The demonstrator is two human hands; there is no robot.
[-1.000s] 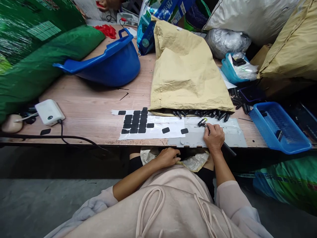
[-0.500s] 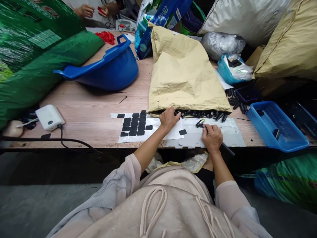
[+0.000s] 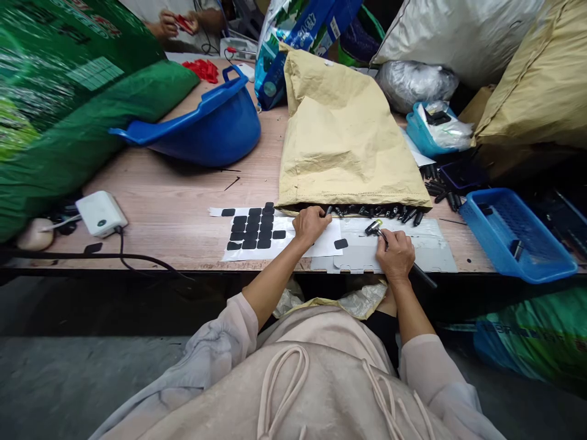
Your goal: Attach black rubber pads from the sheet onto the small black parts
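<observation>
My right hand (image 3: pixel 396 252) is wrapped round the handle of a small hammer (image 3: pixel 424 276). The hammer's metal head, with a yellowish end, lies over the grey-white flat sheet (image 3: pixel 438 247). At the mouth of the tan paper bag (image 3: pixel 348 140), my left hand (image 3: pixel 310 223) is closed, its fingertips pinching a small black cylindrical piece (image 3: pixel 329 211). Several more shiny black pieces (image 3: pixel 403 214) lie along the bag's lower edge. Left of this hand, flat black rounded pads (image 3: pixel 251 227) sit in rows on a white sheet (image 3: pixel 293 249). A single black pad (image 3: pixel 340 244) lies between my hands.
A blue basin (image 3: pixel 211 134) stands tilted at the back left, beside a large green sack (image 3: pixel 137 104). A white box with a cable (image 3: pixel 101 214) is at the left. A blue basket (image 3: pixel 518 235) stands at the right edge. Another person's hands (image 3: pixel 177 23) hold something red across the table.
My left fingertips have drawn together on a small black piece at the bag's mouth. My right hand and the hammer have barely moved; the view has shifted slightly.
</observation>
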